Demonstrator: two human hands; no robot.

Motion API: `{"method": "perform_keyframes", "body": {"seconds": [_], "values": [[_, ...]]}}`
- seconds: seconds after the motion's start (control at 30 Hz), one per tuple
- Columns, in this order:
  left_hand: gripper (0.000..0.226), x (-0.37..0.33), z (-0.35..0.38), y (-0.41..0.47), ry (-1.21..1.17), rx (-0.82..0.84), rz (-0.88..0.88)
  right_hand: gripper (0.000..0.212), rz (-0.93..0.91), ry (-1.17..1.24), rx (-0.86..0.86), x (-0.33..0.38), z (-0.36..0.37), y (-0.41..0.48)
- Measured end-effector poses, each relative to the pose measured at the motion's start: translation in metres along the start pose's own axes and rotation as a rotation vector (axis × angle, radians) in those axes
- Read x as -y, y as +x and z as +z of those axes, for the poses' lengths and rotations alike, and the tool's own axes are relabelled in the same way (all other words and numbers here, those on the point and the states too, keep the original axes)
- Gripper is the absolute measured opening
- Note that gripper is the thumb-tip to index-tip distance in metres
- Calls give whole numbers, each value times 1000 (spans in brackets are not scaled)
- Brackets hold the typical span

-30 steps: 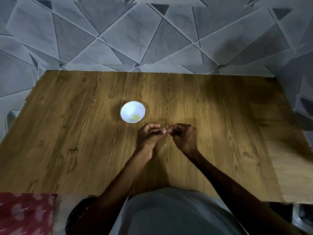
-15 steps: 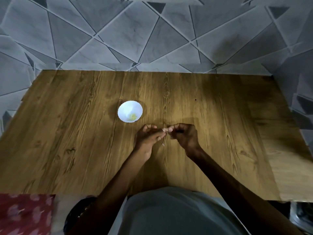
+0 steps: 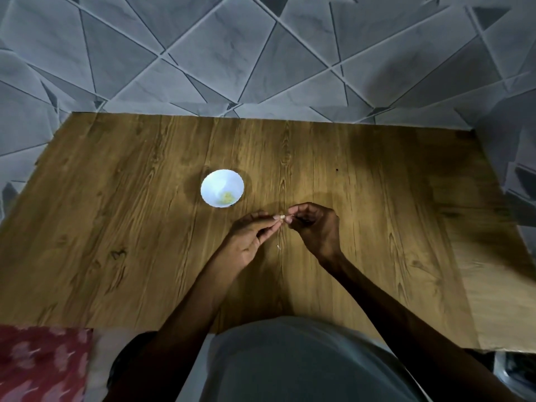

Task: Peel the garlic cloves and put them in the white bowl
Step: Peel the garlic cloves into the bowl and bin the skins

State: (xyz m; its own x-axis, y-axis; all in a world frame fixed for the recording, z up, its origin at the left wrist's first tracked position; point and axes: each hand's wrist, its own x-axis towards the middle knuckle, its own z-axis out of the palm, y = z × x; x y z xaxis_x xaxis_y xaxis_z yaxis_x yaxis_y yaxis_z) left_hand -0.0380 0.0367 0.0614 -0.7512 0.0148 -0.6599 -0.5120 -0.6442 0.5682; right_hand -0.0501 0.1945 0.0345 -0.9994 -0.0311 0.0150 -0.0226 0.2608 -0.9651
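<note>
Well, a small round white bowl (image 3: 215, 182) holding yellowish bits sits on the brown wood-grain table (image 3: 116, 227); right of it the left hand (image 3: 249, 236) and right hand (image 3: 316, 224) meet, fingertips pinching a tiny pale garlic clove (image 3: 281, 217) between them

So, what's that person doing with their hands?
Peeling garlic. The left hand and right hand pinch one small clove between them, over the table. The bowl nearby already holds a little peeled garlic. A scrap of skin lies on the table under the hands.
</note>
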Motion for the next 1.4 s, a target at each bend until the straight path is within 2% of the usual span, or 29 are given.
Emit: {"method": "perform_keyframes", "body": {"seconds": [0.2,0.37,0.5,0.63,0.8,0.9,1.1,1.23,1.4], "values": [[14,-3,-2,3,104,42,33,26,56,71,-26,7,-1,2],[30,-3,-1,8,283,14,227,21,128,119,-24,13,0,4],[35,-7,2,6,549,40,440,18,321,330,8,25,-3,7],[34,-13,5,2,643,105,531,14,542,493,83,34,-10,14],[35,-16,2,0,616,171,483,26,673,575,180,32,-17,19],[36,-17,0,-1,571,192,421,26,698,581,213,29,-18,20],[41,-17,-5,0,457,223,312,22,628,496,283,32,-22,22],[27,-15,-4,-1,389,204,270,21,591,446,304,35,-23,23],[24,-14,-7,-1,366,199,226,20,504,373,329,36,-24,23]]}}
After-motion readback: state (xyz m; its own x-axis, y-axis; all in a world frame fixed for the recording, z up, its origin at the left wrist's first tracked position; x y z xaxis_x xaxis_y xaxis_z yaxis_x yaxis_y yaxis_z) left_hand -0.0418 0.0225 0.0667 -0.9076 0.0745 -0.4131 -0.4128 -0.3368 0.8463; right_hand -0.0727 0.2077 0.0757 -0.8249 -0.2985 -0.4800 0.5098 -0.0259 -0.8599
